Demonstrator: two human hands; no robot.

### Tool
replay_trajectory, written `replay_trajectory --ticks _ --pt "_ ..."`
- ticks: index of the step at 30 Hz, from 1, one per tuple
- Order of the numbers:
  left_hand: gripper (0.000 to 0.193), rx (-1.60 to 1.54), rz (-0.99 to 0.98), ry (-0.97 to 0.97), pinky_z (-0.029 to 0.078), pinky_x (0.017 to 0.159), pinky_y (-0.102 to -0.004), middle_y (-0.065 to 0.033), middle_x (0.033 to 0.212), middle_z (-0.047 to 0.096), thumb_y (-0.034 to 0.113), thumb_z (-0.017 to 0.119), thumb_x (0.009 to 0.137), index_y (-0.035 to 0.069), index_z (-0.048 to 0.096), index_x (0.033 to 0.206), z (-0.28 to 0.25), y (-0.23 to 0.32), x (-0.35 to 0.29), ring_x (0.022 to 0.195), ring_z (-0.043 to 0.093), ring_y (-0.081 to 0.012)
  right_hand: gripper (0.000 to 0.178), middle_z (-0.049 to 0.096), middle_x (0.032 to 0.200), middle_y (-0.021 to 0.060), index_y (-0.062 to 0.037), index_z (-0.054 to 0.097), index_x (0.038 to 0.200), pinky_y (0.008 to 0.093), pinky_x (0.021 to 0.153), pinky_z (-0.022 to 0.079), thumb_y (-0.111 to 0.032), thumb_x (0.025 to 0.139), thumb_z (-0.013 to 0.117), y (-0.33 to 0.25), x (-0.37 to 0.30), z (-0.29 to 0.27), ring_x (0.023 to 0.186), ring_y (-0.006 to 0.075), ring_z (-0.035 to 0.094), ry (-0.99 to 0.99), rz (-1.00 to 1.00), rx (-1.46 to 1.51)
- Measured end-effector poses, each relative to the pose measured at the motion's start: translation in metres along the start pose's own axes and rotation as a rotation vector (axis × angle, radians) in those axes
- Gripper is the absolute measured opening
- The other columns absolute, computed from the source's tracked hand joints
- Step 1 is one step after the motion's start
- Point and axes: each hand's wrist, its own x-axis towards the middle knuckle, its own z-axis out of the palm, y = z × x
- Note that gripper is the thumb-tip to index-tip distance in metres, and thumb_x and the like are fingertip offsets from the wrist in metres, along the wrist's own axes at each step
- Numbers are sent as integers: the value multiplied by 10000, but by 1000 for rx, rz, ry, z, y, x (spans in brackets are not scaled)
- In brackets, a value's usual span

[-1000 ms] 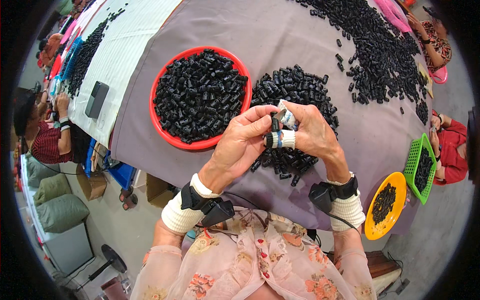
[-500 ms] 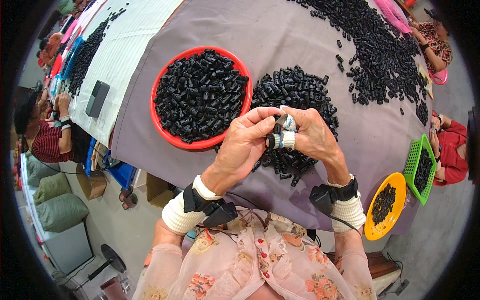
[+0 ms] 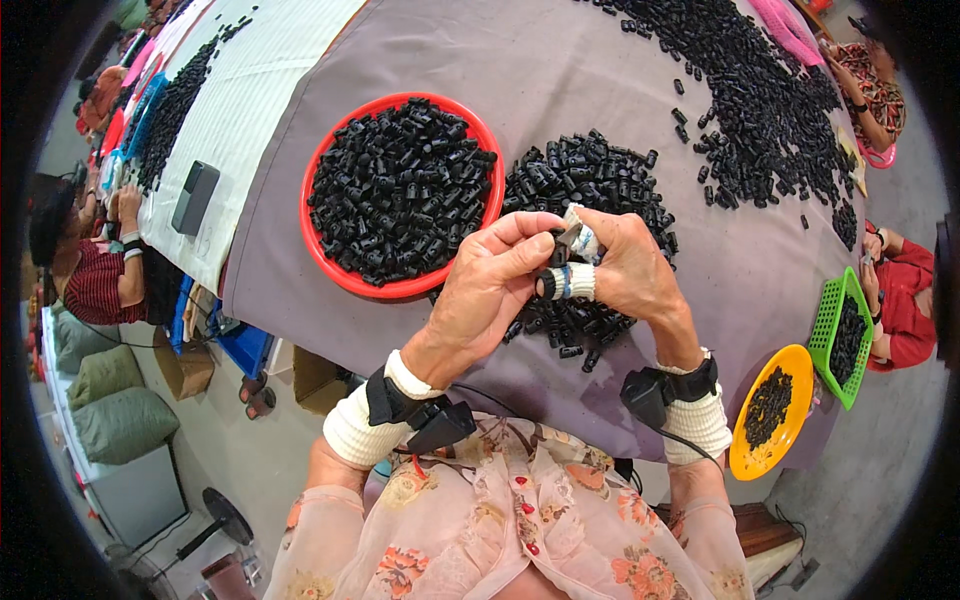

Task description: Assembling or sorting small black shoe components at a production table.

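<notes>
My left hand is closed, pinching a small black plastic part between thumb and forefinger. Close against it, my right hand grips a small grey metal blade, its handle hidden by the fingers. White knit wraps cover some of the right hand's fingers. Below and behind both hands lies a heap of black cylindrical plastic parts on the grey cloth. A red basin filled with similar parts stands left of the heap.
A yellow plate of small black bits and a green basket are at the right edge. Far right spreads a large pile of black parts. A dark box-shaped device stands on the white cloth at left. Other people sit along both sides.
The right hand's fingers and the blade have shifted slightly against the black part. The left hand stays nearly in place.
</notes>
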Motion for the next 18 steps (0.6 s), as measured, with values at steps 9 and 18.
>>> replay_trajectory --ticks 9,18 --pt "161 83 12 52 459 715 -223 -29 938 611 79 557 878 13 573 1024 -1 2 -3 801 561 -74 344 493 555 127 -6 477 699 338 484 396 -230 648 733 -3 3 -1 470 247 452 -30 -11 -98" --pt "166 133 39 67 470 725 -220 -38 926 612 83 561 876 1 570 1020 -2 1 -4 802 572 -76 269 504 551 125 -2 543 766 310 481 402 -195 691 714 0 1 4 463 182 426 -83 -7 -13"
